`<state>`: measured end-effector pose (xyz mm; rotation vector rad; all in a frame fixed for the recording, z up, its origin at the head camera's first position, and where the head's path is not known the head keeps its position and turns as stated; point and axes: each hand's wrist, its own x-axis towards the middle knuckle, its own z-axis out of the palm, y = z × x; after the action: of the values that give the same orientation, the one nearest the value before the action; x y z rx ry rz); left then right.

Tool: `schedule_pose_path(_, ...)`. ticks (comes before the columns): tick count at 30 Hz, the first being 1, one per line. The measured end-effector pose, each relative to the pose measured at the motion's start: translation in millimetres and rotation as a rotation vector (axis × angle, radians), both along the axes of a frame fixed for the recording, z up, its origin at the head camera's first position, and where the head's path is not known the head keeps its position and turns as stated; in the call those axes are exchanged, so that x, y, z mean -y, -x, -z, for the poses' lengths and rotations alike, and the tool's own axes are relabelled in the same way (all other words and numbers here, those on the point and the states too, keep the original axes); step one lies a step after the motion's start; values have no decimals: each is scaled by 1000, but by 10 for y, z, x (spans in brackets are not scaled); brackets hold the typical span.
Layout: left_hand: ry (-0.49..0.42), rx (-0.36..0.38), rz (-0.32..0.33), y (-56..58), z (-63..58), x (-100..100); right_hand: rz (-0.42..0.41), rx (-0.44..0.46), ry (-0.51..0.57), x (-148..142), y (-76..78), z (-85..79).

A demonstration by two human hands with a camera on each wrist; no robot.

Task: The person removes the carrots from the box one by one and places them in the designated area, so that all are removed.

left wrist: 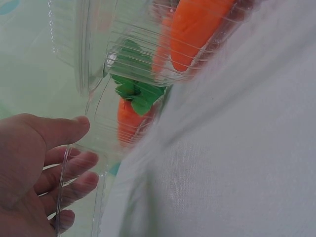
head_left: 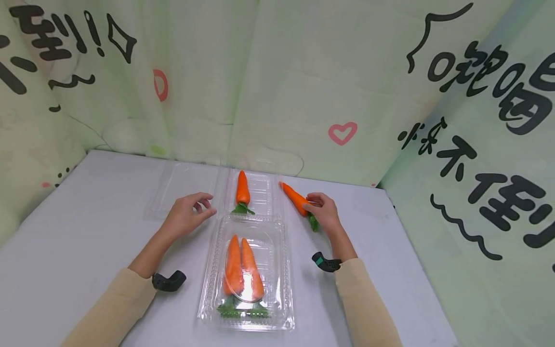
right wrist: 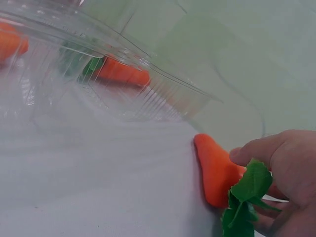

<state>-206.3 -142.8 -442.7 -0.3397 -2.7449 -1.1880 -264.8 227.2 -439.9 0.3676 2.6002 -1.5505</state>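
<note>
My right hand point(head_left: 324, 211) holds an orange carrot point(head_left: 293, 197) by its leafy end, thumb on one side and fingers on the other. The carrot's tip points to the back left, low over the table. Left of it, an open clear plastic box point(head_left: 265, 190) has one carrot point(head_left: 243, 188) lying in it, green leaves point(right wrist: 249, 185) showing on the gripped one. My left hand point(head_left: 186, 212) hovers empty by the open box's left side, its fingers loosely bent. In the left wrist view, its thumb and fingers point(left wrist: 81, 185) are spread apart beside the clear plastic.
In front stands a closed clear box point(head_left: 277, 289) with two carrots point(head_left: 234, 265) under its lid. A clear plastic flap point(head_left: 186, 180) lies at the back left, next to the open box. Printed pale green curtains point(head_left: 282, 86) border the white table point(head_left: 86, 241) at the back and sides.
</note>
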Motion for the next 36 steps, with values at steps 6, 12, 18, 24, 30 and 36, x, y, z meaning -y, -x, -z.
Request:
schedule_pose_path(6, -3, 5, 2, -1, 9, 1, 15, -22, 18, -5, -32, -16)
schedule_pose_path(12, -3, 2, 4, 0, 18, -2, 25, -51, 13, 0, -101, -39)
schedule_pose_path(18, -1, 5, 2, -2, 21, -8, 59, -67, -3, 4, -148, -84)
schedule_pose_path(24, -2, 4, 3, -10, 10, -4, 36, -95, 15, -14, -166, -164)
schedule_pose_path(30, 0, 7, 2, -12, 8, -4, 18, -96, 41, -15, -186, -237)
schedule_pose_path(36, -2, -4, 5, 0, 23, -4, 18, -111, 54, 15, -208, -276)
